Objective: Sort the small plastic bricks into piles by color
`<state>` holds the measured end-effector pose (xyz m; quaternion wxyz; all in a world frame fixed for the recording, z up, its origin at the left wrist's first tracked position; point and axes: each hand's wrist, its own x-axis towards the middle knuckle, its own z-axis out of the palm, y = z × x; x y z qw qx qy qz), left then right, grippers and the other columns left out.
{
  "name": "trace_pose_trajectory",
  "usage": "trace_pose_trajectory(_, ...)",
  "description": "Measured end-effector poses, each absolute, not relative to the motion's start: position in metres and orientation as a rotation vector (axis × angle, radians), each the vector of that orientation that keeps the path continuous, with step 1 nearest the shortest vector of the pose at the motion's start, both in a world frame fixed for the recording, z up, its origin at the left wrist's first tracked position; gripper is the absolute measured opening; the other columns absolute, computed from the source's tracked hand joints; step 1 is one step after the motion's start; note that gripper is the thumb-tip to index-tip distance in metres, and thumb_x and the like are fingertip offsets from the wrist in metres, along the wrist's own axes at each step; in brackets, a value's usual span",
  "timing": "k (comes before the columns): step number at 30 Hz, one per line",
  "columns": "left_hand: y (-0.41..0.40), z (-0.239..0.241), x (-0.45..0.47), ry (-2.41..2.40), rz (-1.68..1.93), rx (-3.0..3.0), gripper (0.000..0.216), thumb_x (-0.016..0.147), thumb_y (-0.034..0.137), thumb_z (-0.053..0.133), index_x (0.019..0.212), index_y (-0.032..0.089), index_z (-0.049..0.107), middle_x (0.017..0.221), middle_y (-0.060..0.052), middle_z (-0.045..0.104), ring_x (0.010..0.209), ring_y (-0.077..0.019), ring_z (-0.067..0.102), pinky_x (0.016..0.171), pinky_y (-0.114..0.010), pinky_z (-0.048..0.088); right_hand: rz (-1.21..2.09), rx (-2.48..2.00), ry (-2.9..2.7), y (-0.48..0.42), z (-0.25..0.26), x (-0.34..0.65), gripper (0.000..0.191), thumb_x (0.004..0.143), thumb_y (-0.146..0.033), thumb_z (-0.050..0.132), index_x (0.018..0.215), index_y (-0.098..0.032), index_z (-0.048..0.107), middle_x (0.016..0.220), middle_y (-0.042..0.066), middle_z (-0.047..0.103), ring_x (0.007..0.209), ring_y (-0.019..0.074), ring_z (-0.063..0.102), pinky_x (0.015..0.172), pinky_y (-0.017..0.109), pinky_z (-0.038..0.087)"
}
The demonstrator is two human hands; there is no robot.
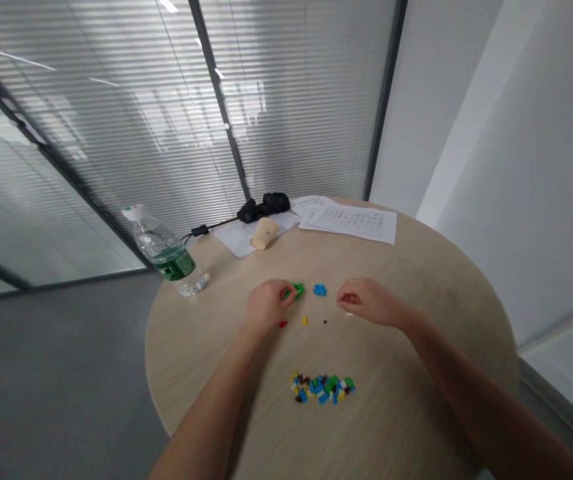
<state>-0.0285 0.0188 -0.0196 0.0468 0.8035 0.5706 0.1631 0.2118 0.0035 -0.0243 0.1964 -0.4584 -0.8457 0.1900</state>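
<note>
Left hand (266,305) pinches the green brick cluster (296,290) on the round wooden worktop (431,287), right hand (366,301) curled, grip unclear, blue bricks (320,289) at its 10 o'clock, loose brick pile (322,388) at 6; keep pinch square on the bricks.

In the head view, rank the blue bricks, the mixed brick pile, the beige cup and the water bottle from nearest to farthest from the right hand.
From the right hand:
1. Blue bricks: just to its left on the table.
2. Mixed brick pile: below and left, toward the person.
3. Beige cup: far side, lying tilted over.
4. Water bottle: far left, at the table's edge.
</note>
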Motion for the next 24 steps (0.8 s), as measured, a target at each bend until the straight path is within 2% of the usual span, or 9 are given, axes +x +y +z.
trace_pose_trajectory(8, 0.029, -0.036, -0.033, 1.923, 0.573, 2.482, 0.017, 0.085, 0.029, 0.051, 0.086, 0.021, 0.067, 0.087, -0.005, 0.069, 0.080, -0.0187, 0.061, 0.059, -0.025, 0.039, 0.552, -1.267, -2.387, 0.002, -0.026, 0.208, 0.012, 0.079, -0.019, 0.055, 0.074, -0.015, 0.066, 0.069, 0.003, 0.063, 0.061, 0.0126, 0.053, 0.057, 0.023, 0.035)
trace_pose_trajectory(13, 0.029, -0.034, -0.033, 1.931, 0.488, 2.458, 0.019, 0.086, 0.028, 0.050, 0.087, 0.021, 0.067, 0.090, -0.006, 0.069, 0.083, -0.0206, 0.062, 0.062, -0.026, 0.042, 0.570, -1.265, -2.383, 0.000, -0.024, 0.207, 0.012, 0.079, -0.018, 0.055, 0.074, -0.015, 0.066, 0.069, 0.003, 0.063, 0.061, 0.0125, 0.053, 0.057, 0.023, 0.036)
trace_pose_trajectory(24, 0.028, -0.023, -0.039, 1.981, 0.420, 2.418, 0.022, 0.088, 0.032, 0.048, 0.091, 0.020, 0.067, 0.089, -0.004, 0.067, 0.083, -0.0172, 0.060, 0.066, -0.025, 0.041, 0.541, -1.273, -2.389, 0.001, -0.024, 0.208, 0.012, 0.079, -0.018, 0.055, 0.075, -0.015, 0.066, 0.069, 0.003, 0.064, 0.061, 0.0128, 0.054, 0.056, 0.023, 0.035)
